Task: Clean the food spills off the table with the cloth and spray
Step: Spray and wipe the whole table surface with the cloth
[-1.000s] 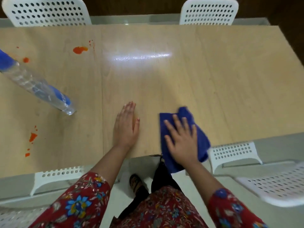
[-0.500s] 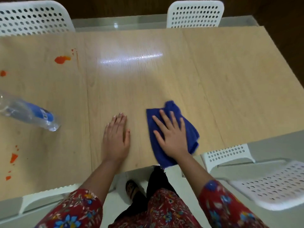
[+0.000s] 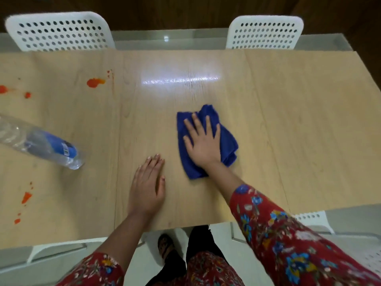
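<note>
A folded blue cloth (image 3: 227, 141) lies on the light wooden table (image 3: 288, 131) near its middle. My right hand (image 3: 203, 144) presses flat on the cloth with fingers spread. My left hand (image 3: 147, 185) rests flat on the bare wood just left of the cloth, holding nothing. A clear spray bottle with a blue label (image 3: 41, 144) stands at the left, its top out of frame. Orange food spills mark the far left (image 3: 94, 82), the left edge (image 3: 4, 89) and the near left (image 3: 26, 197).
Two white perforated chairs stand at the far side, one at the left (image 3: 59, 32) and one at the right (image 3: 266, 33). More white chairs sit at the near edge, one at the right (image 3: 311, 218). My feet (image 3: 165, 244) show below the table edge.
My right hand has slid the cloth away from the near edge toward the middle of the table. My left hand stays flat on the wood.
</note>
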